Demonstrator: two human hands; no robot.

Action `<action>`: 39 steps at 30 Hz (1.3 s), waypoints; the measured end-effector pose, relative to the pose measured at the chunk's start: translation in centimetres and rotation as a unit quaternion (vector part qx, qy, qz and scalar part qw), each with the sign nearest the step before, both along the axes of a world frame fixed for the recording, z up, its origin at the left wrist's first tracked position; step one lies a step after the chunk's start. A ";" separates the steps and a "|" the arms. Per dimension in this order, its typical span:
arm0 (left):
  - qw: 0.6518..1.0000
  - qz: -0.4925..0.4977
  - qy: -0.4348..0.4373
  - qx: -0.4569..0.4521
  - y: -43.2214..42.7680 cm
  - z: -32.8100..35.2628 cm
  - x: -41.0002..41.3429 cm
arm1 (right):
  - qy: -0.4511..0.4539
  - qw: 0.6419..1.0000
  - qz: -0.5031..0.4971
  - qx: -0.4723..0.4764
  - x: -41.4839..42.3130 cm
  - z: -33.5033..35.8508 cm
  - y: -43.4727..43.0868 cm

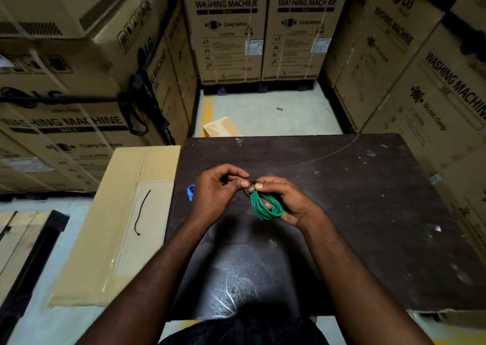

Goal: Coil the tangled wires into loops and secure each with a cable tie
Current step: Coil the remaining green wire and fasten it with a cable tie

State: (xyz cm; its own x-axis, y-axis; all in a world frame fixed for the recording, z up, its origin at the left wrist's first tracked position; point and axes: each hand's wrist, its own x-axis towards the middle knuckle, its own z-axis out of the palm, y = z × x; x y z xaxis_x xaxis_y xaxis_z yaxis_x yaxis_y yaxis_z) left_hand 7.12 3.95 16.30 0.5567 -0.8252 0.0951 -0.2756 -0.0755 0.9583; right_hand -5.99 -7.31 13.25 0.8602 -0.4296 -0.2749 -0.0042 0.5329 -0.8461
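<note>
Green plastic-coated wire coil point(265, 206) is getting tied.
Right hand point(285, 200) is gripping it; left hand point(218, 190) is pinching the thin black cable tie point(256, 182); blue wire point(191, 192) is lying nearby, mostly hidden.

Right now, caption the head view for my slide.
Over the table, right hand holds a green coil, left hand pinches a black tie at it; blue wire nearby.

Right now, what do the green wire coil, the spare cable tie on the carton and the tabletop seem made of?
Green wire coil: probably plastic-insulated wire, smooth with slight sheen, bending in tight loops.
Spare cable tie on the cardboard carton: likely nylon, thin, black, matte, holding a springy curve.
Tabletop: dark board, perhaps laminate or paint, semi-glossy; scratches and glare show.
</note>
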 end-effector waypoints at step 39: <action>0.984 0.175 0.012 -0.002 -3.9 0.2 -3.8 | 0.078 0.891 -0.092 -0.438 -2.6 1.6 -2.2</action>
State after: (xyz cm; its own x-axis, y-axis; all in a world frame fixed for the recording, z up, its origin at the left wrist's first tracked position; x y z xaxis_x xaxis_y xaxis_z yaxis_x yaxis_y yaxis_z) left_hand 3.33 0.01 16.49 0.8092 -0.5817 0.0820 -0.2108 -0.1573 0.9648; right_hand -8.59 -9.50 14.89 0.7332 -0.6683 0.1256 -0.1386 -0.3278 -0.9345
